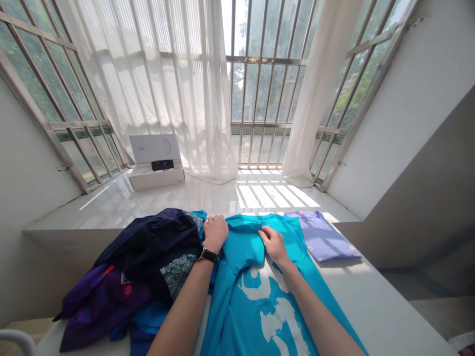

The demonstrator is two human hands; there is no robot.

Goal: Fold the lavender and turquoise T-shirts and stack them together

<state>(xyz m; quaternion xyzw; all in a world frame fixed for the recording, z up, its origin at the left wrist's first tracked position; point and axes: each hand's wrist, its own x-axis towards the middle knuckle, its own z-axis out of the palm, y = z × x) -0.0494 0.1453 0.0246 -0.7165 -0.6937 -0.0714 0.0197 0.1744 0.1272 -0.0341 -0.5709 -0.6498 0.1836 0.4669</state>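
A turquoise T-shirt (285,287) with a white brush-stroke print lies spread over the white table. One part of it, looking like a sleeve, is folded inward over the print. My left hand (215,233), with a black watch on the wrist, is closed on the shirt's far left edge. Fingers of my right hand (273,243) pinch the folded part's edge near the middle. Left of my forearm is a heap of clothes: a dark navy garment (152,242) with a paisley patch, and a purple one (102,306). A folded lavender garment (330,237) lies to the right.
Beyond the table, a white tiled sill (218,193) runs under barred windows. On it stands an open white box (158,179) with a small black device (162,164). Sheer curtains (178,89) hang down to the sill. A curved white bar (17,337) shows at lower left.
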